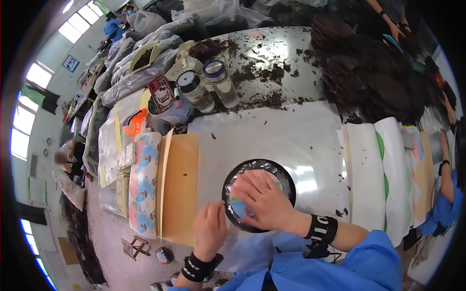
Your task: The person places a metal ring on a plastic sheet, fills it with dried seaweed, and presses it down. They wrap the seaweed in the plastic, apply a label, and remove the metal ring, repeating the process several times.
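Observation:
A dark round disc (287, 180) in shiny clear plastic lies on the sheet in front of me. On its top is a round paper label (241, 207) in pink and blue. My right hand (264, 201) rests flat on the label, fingers spread and covering much of it. At the disc's left rim is my left hand (211, 228), its fingers curled and pinched together against the edge. What that pinch holds, if anything, is too small to make out. Both wrists wear black bands.
Left of the clear plastic sheet (272, 131) stand tan cardboard (179, 189) and printed paper (144, 179). Behind are two bottles (221, 85), a phone (161, 92) and an orange tape dispenser (136, 121). Dark discs (366, 77) pile up at back right; paper stacks (364, 169) and co-workers' hands are right.

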